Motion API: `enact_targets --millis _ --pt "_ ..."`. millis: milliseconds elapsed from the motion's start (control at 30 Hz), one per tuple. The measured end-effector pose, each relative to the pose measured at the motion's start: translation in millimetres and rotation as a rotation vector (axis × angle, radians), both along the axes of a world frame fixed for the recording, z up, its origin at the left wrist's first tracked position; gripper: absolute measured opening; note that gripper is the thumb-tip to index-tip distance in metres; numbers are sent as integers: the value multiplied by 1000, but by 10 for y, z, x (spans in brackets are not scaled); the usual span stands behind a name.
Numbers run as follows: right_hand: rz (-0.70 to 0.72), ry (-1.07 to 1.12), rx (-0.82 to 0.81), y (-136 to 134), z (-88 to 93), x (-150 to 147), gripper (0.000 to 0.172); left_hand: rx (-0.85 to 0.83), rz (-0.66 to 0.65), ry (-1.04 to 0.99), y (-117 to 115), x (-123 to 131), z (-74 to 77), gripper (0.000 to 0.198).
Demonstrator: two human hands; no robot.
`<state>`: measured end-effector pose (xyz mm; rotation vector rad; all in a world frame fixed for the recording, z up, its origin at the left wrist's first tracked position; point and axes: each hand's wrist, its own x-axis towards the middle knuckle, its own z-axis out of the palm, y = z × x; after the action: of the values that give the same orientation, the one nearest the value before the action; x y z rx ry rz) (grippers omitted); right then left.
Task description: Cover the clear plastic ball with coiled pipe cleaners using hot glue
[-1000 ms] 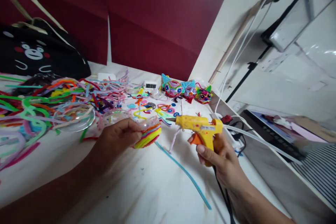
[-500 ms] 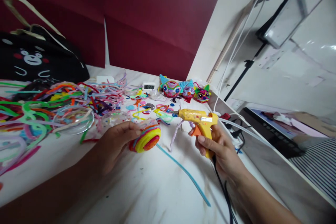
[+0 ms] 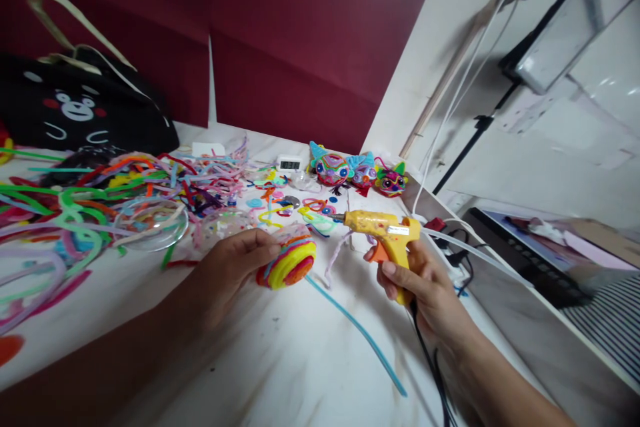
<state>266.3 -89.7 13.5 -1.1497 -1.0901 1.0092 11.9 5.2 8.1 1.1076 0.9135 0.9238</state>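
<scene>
Between the thumb and fingers of my left hand (image 3: 235, 270) is a round piece (image 3: 293, 260) wrapped in yellow, orange, red and blue fuzzy strips. A light blue strip (image 3: 360, 330) trails from beside it across the white tabletop. My right hand (image 3: 420, 287) is wrapped round the handle of a yellow glue gun (image 3: 383, 228), with fingers by its orange trigger. The gun's nozzle points left, above and to the right of the round piece, not touching it.
Tangled pipe cleaners (image 3: 85, 207) and a clear bowl (image 3: 153, 223) lie at left. Behind them sits a black bag (image 3: 75, 107). Colourful decorated figures (image 3: 333, 167) and a small digital clock (image 3: 290, 163) stand at the back. A power strip (image 3: 453, 260) is at right.
The whole view has shifted slightly, so most things appear a little further right. Both hands keep their holds, and the round piece looks slightly turned.
</scene>
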Motion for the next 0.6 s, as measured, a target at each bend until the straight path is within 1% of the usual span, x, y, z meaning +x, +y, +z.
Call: enact_targets --millis 267,433,600 --pt "15 13 8 -8 0 -17 31 47 9 28 -22 -1 6 26" --pt "15 5 -7 -13 -10 -9 33 58 -6 11 -20 1 -9 29" --pt "7 2 -10 -16 -15 -14 32 50 34 -6 -14 -11 -22 26"
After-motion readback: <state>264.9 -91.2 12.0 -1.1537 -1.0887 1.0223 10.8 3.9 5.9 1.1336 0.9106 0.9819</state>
